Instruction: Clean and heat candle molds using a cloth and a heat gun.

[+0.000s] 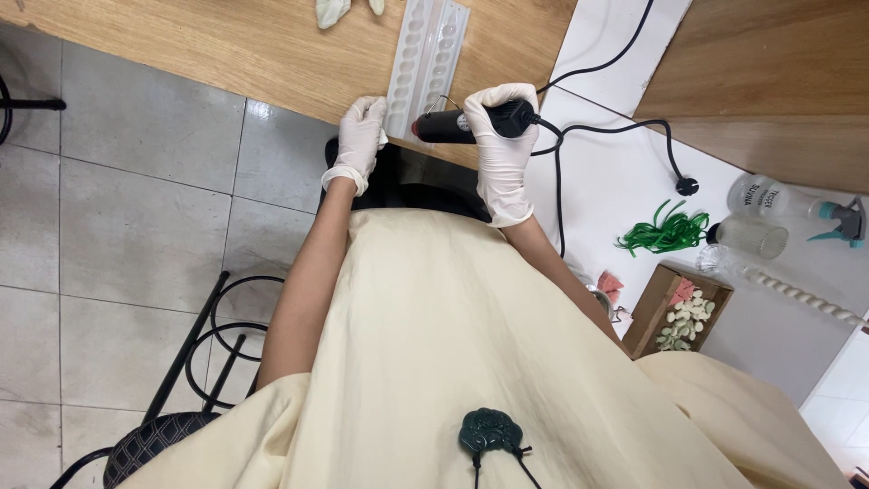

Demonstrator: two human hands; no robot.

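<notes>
Both my hands wear white gloves. My right hand grips a black heat gun with a red-tipped nozzle pointing left, its black cord trailing right over the white surface. My left hand holds the near end of a long white mould tray with rows of oval cavities, lying on the wooden table. The nozzle sits just right of the tray's near end.
A spray bottle, a clear jar, green strands, and a small cardboard box of pale and pink pieces lie on the white surface at right. A black metal stool stands on the tiled floor at left.
</notes>
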